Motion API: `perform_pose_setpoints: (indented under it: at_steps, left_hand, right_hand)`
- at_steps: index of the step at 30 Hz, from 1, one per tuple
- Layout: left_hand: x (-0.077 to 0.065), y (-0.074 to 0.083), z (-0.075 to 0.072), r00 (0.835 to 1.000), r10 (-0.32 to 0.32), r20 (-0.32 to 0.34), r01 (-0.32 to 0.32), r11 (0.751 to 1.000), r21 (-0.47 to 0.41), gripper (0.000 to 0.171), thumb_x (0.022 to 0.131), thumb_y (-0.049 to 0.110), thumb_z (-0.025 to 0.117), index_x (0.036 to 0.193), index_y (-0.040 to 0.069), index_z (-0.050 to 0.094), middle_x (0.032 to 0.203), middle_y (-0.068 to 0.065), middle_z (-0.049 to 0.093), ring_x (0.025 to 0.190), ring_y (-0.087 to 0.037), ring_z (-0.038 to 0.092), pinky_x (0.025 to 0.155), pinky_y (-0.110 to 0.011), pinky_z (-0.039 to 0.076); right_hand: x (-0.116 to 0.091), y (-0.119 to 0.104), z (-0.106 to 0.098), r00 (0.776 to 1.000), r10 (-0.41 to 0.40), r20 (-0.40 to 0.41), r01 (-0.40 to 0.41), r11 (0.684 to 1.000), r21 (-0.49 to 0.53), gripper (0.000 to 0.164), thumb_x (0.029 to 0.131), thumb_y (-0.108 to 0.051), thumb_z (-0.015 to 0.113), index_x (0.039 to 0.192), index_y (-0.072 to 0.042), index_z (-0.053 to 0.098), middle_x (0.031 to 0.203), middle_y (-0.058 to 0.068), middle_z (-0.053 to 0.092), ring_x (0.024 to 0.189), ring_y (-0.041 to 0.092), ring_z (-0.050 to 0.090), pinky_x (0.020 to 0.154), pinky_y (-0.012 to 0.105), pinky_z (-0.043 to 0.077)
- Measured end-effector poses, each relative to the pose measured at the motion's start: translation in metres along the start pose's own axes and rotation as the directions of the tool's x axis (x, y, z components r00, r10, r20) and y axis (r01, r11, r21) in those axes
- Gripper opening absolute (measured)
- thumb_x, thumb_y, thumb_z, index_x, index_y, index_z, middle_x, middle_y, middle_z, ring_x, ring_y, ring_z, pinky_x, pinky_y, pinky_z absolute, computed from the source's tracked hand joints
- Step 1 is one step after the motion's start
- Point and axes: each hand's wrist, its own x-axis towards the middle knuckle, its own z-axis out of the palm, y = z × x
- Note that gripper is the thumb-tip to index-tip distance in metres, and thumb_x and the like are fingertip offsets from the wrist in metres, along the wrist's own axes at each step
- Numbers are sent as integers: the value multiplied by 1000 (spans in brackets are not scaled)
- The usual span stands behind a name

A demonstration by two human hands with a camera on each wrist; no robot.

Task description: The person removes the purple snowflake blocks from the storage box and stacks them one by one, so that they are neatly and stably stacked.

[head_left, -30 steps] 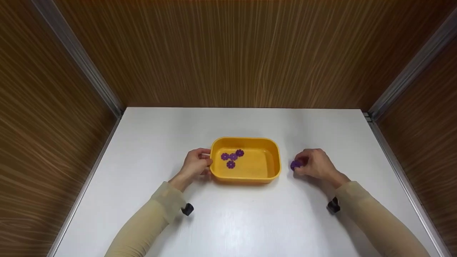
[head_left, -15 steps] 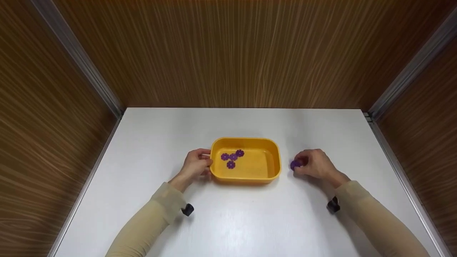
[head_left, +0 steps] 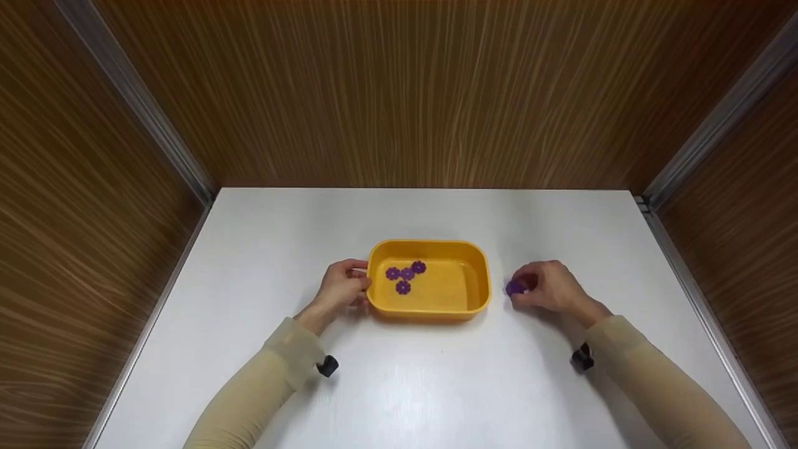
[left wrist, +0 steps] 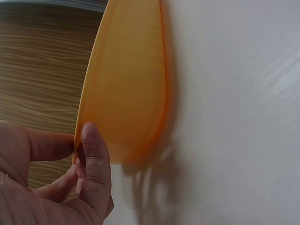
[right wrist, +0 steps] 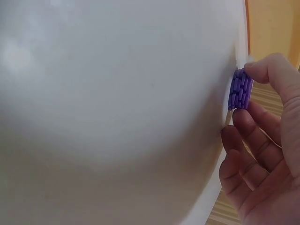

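A yellow rectangular tub (head_left: 469, 284) with rounded corners stands on the white table. Its left end wall is gripped at the rim by my left hand (head_left: 340, 290), thumb and fingers on either side of the wall in the left wrist view. Several purple flower-shaped discs (head_left: 403, 287) lie inside the tub, towards its left. To the right of the tub, my right hand (head_left: 552, 288) pinches a short stack of purple flower-shaped discs (right wrist: 240, 89) between thumb and fingertips, at or just above the table. The right wrist view shows the stack's ridged, layered side.
The white table (head_left: 399, 380) extends around the tub on all sides. Wood-grain panels (head_left: 424, 93) enclose it at the back, left and right, with metal strips along the corners. A dark wrist device (head_left: 583, 358) sits under each sleeve cuff.
The purple stack and my right fingertips have shifted very slightly left, towards the tub. My left hand, the tub and the discs inside stay where they were.
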Motion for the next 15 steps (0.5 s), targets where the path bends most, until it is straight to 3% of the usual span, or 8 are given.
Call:
perform_pose_setpoints:
  at_steps: [7,11,15]
  left_hand:
    - [0,0,0,1000,-15,-9,15,1000,27,46,100,4,70,146,7,69,118,-11,73,84,-15,71,79,-35,69]
    - [1,0,0,1000,-15,-8,16,999,29,45,101,4,70,145,7,70,117,-11,73,86,-15,71,78,-33,69]
    - [0,1,0,1000,-17,-10,17,999,30,45,100,5,70,145,7,70,117,-11,72,87,-16,72,80,-34,70]
  right_hand:
    - [0,-1,0,1000,14,16,-14,1000,-6,34,82,-28,96,110,-11,87,99,3,82,87,16,67,81,22,60]
    - [1,-2,-4,997,64,48,-63,998,-12,43,82,-34,97,118,-12,85,103,4,82,90,18,66,85,24,61]
    - [2,-7,-9,997,73,34,-73,997,-11,45,86,-37,96,121,-11,84,99,5,80,87,19,64,78,21,57]
